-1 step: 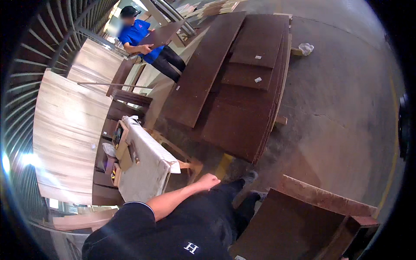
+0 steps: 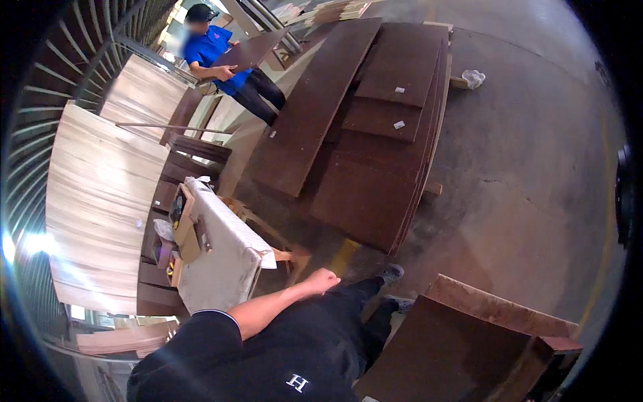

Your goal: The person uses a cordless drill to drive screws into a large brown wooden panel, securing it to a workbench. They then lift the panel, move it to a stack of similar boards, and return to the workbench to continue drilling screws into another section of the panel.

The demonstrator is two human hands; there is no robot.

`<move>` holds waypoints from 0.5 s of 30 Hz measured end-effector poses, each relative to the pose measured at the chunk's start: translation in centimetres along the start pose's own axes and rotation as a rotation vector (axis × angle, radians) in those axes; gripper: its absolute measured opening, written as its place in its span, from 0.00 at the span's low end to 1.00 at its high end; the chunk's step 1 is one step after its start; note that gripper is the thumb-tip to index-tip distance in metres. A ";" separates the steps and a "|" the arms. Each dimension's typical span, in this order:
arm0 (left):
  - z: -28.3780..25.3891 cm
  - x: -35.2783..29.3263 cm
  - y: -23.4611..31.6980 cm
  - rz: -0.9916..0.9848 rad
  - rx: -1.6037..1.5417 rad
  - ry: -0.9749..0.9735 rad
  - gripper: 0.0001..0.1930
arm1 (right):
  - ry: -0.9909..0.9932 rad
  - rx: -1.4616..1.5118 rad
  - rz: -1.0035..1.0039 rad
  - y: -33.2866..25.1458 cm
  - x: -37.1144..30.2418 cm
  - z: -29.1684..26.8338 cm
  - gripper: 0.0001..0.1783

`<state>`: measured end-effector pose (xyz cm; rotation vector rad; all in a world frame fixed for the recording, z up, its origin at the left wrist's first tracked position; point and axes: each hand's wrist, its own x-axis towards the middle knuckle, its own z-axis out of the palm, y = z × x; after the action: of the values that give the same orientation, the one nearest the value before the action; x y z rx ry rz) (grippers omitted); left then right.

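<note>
My left hand (image 2: 323, 281) is closed in a loose fist in front of my dark shirt, with nothing seen in it. It is apart from the nearby cloth-covered table (image 2: 221, 278). My right hand is out of sight. At the lower right, beside my legs, is a dark brown panel piece (image 2: 455, 352) with a raised board (image 2: 495, 305) along its far edge and a shorter piece at its right end. Whether my right hand touches it is hidden.
Ahead lies a large stack of dark brown panels (image 2: 365, 191), with smaller panels on top. Beyond it a co-worker in blue (image 2: 211, 50) holds a brown panel (image 2: 253, 50). Pale wood-grain panels (image 2: 100, 214) stand at left. Boxes of tools (image 2: 179, 208) line the table's left side.
The view has shifted slightly, and my feet show a little more clearly. My left hand stays closed in nearly the same place.
</note>
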<state>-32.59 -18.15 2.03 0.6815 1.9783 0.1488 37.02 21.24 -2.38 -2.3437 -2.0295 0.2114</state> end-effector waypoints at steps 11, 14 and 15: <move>-5.0 6.7 -1.4 0.100 -0.076 -0.072 0.20 | -0.053 0.078 0.092 -6.8 -10.6 -4.9 0.24; -6.8 7.7 -1.4 0.108 -0.087 -0.105 0.19 | -0.048 0.126 0.193 -5.4 -17.3 -6.8 0.24; -7.3 7.8 -0.8 0.101 -0.076 -0.137 0.19 | -0.048 0.145 0.237 -4.0 -20.4 -7.5 0.24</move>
<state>-41.79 -13.43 -0.76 0.7232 1.7989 0.2314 31.18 2.18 7.11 -2.5036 -1.6858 0.4112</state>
